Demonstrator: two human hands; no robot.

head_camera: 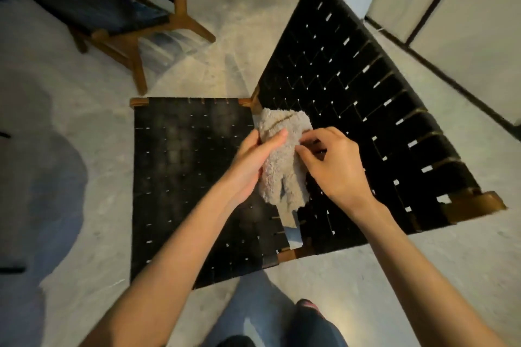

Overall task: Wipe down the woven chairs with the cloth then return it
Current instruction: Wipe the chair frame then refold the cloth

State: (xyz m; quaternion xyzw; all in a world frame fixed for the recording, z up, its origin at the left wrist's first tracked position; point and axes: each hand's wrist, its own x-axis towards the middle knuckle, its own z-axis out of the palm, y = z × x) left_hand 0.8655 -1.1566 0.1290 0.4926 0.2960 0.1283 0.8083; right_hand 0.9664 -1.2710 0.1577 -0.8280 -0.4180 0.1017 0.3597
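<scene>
Left hand [251, 166] and right hand [335, 169] are bare, forearms [180, 256] too; blue jeans [253, 310] (faded in patches) show at the near edge.

Crumpled fluffy beige cloth [282, 166] held up, hanging lengthwise over the join of seat and backrest of the near chair [191, 177], black woven straps on brown wood frame, with second chair [98, 8] alike, upright, well apart at upper left.

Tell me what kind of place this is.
Likely a room in a home: near woven chair and far woven chair on a pale hard floor, wall with dark baseboard.
</scene>
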